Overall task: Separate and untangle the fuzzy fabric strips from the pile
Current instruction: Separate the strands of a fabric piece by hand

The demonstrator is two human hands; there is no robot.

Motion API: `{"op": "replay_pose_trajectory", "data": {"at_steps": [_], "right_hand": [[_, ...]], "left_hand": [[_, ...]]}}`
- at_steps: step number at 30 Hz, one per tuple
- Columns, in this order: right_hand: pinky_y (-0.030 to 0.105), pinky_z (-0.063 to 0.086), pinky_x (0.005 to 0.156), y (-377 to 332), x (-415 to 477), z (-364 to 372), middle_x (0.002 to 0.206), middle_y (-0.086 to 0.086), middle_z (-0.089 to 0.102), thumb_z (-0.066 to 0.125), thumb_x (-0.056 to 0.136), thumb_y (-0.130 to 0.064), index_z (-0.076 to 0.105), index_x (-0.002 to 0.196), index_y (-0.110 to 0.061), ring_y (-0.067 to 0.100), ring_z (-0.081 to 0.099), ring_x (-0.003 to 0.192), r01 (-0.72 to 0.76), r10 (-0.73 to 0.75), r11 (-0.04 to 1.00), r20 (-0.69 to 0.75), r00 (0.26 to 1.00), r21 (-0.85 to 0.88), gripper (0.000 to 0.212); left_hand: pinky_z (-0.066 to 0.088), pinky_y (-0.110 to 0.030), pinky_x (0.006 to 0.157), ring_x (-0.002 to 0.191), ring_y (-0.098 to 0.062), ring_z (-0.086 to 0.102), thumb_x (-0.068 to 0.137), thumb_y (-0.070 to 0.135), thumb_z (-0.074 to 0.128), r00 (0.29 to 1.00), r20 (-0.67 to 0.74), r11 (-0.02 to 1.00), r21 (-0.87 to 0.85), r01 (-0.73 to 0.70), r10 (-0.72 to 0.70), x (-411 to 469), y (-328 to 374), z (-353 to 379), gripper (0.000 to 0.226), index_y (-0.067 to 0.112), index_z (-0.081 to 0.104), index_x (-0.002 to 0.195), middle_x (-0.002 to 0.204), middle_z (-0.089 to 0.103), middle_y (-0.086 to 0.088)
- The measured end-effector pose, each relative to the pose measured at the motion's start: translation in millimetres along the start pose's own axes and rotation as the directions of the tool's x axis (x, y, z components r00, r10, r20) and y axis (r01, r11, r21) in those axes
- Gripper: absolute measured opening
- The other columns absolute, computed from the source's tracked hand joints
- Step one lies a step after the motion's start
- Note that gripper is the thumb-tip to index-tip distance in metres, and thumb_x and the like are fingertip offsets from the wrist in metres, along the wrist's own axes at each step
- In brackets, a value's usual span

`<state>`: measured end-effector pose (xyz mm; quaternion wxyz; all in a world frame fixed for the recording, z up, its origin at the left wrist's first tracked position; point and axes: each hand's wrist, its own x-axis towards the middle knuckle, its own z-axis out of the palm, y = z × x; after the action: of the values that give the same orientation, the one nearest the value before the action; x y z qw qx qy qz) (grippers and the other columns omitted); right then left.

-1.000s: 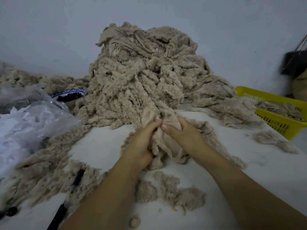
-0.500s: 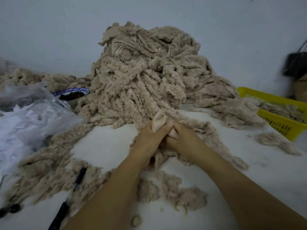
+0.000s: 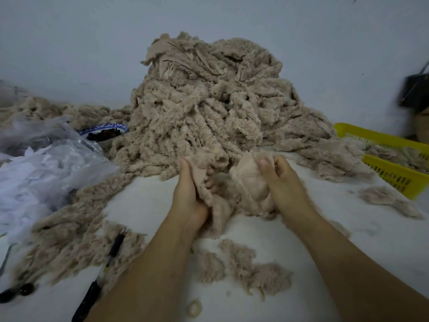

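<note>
While tan pile (image 3: 209, 101) towers on white table (image 3: 144, 205) against wall, both hands work at its near foot. Plastic bags (image 3: 46, 168) far left, yellow basket (image 3: 394, 173) far right, fluff inside. Now left hand (image 3: 188, 194) grasps strip (image 3: 204, 159), fingers curled round it, its top against pile edge. Meanwhile right hand (image 3: 283, 182) clamps second strip (image 3: 248, 180), smooth backing showing, thumb on top. Gap between both strips. Scraps (image 3: 250, 270) loose between forearms. Bowl (image 3: 104, 131) beside pile, dark bits inside. Black pen (image 3: 113, 247) left of left forearm.
</note>
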<state>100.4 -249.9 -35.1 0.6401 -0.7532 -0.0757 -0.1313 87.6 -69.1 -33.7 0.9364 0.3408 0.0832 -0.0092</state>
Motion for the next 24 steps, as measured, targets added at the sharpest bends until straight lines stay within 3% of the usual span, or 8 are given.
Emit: {"op": "replay_pose_trajectory", "data": {"at_steps": [2,3,5,11,14,17,20,24], "right_hand": [[0.020,0.033,0.045,5.8,2.8,2.2,0.067,0.001,0.040,0.051,0.100,-0.040,0.043,0.078,-0.019,0.010,0.039,0.054,0.001,-0.002,1.000,-0.080,0.997,-0.017,0.032],[0.018,0.031,0.042,7.3,4.0,2.7,0.065,0.002,0.039,0.050,0.101,-0.038,0.041,0.078,-0.020,0.011,0.038,0.051,-0.001,-0.003,0.999,-0.114,0.994,-0.038,0.031],[0.019,0.030,0.039,7.6,4.3,4.3,0.063,0.002,0.037,0.049,0.101,-0.037,0.037,0.080,-0.019,0.014,0.036,0.049,0.021,-0.029,0.998,-0.133,0.991,-0.065,0.031],[0.021,0.031,0.045,3.6,-2.7,16.6,0.066,0.001,0.035,0.050,0.100,-0.035,0.037,0.085,-0.009,0.011,0.035,0.050,0.086,-0.088,0.992,-0.017,0.996,-0.089,0.034],[0.030,0.039,0.049,-0.1,-2.7,15.9,0.067,0.006,0.041,0.049,0.101,-0.035,0.039,0.086,-0.010,0.018,0.042,0.052,0.016,-0.016,1.000,0.014,1.000,-0.013,0.031],[0.031,0.046,0.044,-5.0,-4.8,13.1,0.069,0.012,0.050,0.051,0.102,-0.033,0.046,0.086,-0.017,0.025,0.050,0.046,-0.056,0.050,0.992,0.055,0.997,0.114,0.023],[0.035,0.051,0.064,-7.2,-6.0,12.8,0.075,0.004,0.059,0.058,0.098,-0.032,0.056,0.077,-0.026,0.019,0.059,0.067,-0.048,0.031,0.981,0.093,0.995,0.187,0.022],[0.044,0.053,0.084,-6.7,-6.8,13.3,0.094,0.006,0.071,0.064,0.086,-0.040,0.069,0.088,-0.026,0.025,0.068,0.087,-0.140,0.084,0.951,0.204,0.975,0.276,0.015]], "left_hand": [[0.045,-0.021,0.051,0.060,-0.011,0.052,0.093,0.070,0.037,0.994,0.080,0.997,-0.024,0.076,-0.073,-1.4,-1.6,4.0,0.072,0.009,0.064,0.120,0.085,0.065,-0.005],[0.051,-0.025,0.066,0.071,-0.014,0.058,0.093,0.071,0.034,0.990,0.099,0.995,-0.014,0.099,-0.097,-2.0,-1.9,4.0,0.075,0.011,0.061,0.131,0.100,0.068,-0.007],[0.049,-0.038,0.096,0.101,-0.025,0.068,0.094,0.071,0.031,0.982,0.136,0.990,0.066,0.125,-0.133,-6.4,-2.8,5.7,0.076,0.012,0.061,0.133,0.124,0.067,-0.011],[0.053,-0.042,0.095,0.112,-0.026,0.068,0.101,0.055,0.035,0.980,0.179,0.960,0.277,0.034,-0.086,-8.5,-14.7,12.9,0.056,0.015,0.066,0.124,0.120,0.071,-0.013],[0.058,-0.037,0.087,0.114,-0.024,0.067,0.099,0.058,0.035,0.969,0.241,0.942,0.335,-0.037,-0.047,-7.5,-15.4,11.3,0.057,0.018,0.068,0.124,0.123,0.070,-0.011],[0.053,-0.043,0.097,0.120,-0.031,0.063,0.092,0.063,0.055,0.946,0.321,0.873,0.473,-0.119,-0.044,-8.3,-18.5,9.1,0.063,0.016,0.061,0.133,0.129,0.066,-0.015],[0.054,-0.043,0.096,0.110,-0.029,0.068,0.086,0.046,0.073,0.956,0.295,0.795,0.581,-0.174,-0.006,-7.1,-25.0,6.3,0.047,0.021,0.065,0.125,0.118,0.072,-0.010],[0.056,-0.042,0.089,0.101,-0.027,0.072,0.095,0.028,0.066,0.976,0.209,0.787,0.593,-0.169,0.052,-5.6,-25.1,5.7,0.027,0.019,0.066,0.120,0.108,0.075,-0.008]]}}
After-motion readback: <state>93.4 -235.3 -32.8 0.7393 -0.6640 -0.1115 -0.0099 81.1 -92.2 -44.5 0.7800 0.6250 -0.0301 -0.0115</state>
